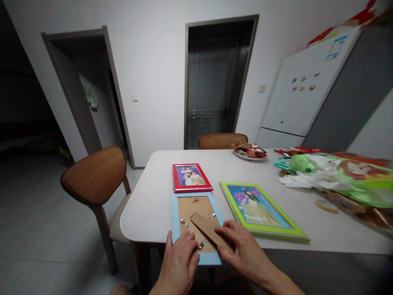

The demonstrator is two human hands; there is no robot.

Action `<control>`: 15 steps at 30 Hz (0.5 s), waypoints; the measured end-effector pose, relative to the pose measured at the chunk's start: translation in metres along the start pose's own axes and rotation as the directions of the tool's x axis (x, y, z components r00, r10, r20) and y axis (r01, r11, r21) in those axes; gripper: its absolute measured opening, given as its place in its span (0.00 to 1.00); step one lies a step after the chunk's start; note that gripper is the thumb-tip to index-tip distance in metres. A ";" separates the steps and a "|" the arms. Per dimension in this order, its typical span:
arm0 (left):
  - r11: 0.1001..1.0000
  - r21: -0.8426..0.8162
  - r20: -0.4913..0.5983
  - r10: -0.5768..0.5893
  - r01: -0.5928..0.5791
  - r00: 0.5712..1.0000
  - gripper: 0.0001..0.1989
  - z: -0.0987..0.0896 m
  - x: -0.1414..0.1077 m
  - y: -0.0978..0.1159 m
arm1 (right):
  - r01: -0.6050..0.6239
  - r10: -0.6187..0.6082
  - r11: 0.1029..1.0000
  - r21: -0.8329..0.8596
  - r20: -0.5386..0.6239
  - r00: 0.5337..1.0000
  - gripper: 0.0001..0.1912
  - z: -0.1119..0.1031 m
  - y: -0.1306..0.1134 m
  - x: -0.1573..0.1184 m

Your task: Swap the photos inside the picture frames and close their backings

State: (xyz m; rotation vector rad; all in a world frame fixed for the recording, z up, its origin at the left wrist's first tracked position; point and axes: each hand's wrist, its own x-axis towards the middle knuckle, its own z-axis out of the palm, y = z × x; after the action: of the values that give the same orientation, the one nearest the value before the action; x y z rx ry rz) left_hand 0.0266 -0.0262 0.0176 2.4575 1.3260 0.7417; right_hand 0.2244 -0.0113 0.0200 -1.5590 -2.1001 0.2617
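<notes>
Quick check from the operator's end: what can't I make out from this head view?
Head view:
- Blue frame: its front, hidden by its own upturned back.
- Brown stand: its near end, partly covered by the right hand.
- Plate: what lies on it, too small and blurred.
- Fridge magnets: their designs, too small.

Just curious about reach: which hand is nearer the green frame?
The right hand, close beside the green frame; the left hand is farther left, at the blue frame.
</notes>
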 end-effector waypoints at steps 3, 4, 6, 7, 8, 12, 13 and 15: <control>1.000 -0.028 0.078 -0.002 0.004 0.997 0.15 -0.005 -0.004 -0.001 | 0.020 -0.019 0.999 -0.049 0.008 1.000 0.16 0.000 0.000 -0.001; 1.000 -0.028 0.086 -0.001 0.004 0.996 0.17 -0.005 -0.005 -0.002 | 0.028 -0.028 0.998 -0.062 0.012 1.000 0.15 0.000 -0.001 0.000; 1.000 -0.023 0.089 -0.003 0.005 0.996 0.18 -0.004 -0.006 -0.005 | 0.042 -0.041 0.997 -0.071 0.022 0.999 0.14 0.002 0.000 0.003; 1.000 -0.019 0.087 -0.006 0.008 0.996 0.17 -0.003 -0.006 -0.006 | 0.044 -0.042 0.996 -0.072 0.025 0.999 0.14 0.003 0.000 0.007; 1.000 -0.015 0.084 -0.009 0.010 0.996 0.17 -0.002 -0.006 -0.007 | 0.038 -0.037 0.996 -0.077 0.024 0.999 0.13 0.003 0.001 0.011; 1.000 -0.004 0.077 -0.021 0.021 0.997 0.14 0.001 -0.006 -0.008 | -0.043 0.039 0.986 -0.161 -0.028 0.999 0.14 0.007 0.009 0.030; 1.000 -0.003 0.077 -0.023 0.024 0.997 0.14 0.001 -0.006 -0.008 | -0.061 0.054 0.982 -0.180 -0.041 0.998 0.14 0.008 0.011 0.034; 1.000 -0.008 0.075 -0.030 0.031 0.997 0.13 0.000 -0.007 -0.007 | -0.072 0.064 0.977 -0.202 -0.047 0.997 0.14 0.010 0.014 0.042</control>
State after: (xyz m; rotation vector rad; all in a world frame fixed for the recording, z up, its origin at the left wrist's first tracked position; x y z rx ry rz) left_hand 0.0186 -0.0277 0.0122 2.4278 1.3267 0.6411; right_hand 0.2224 0.0342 0.0171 -1.7403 -2.0993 0.0393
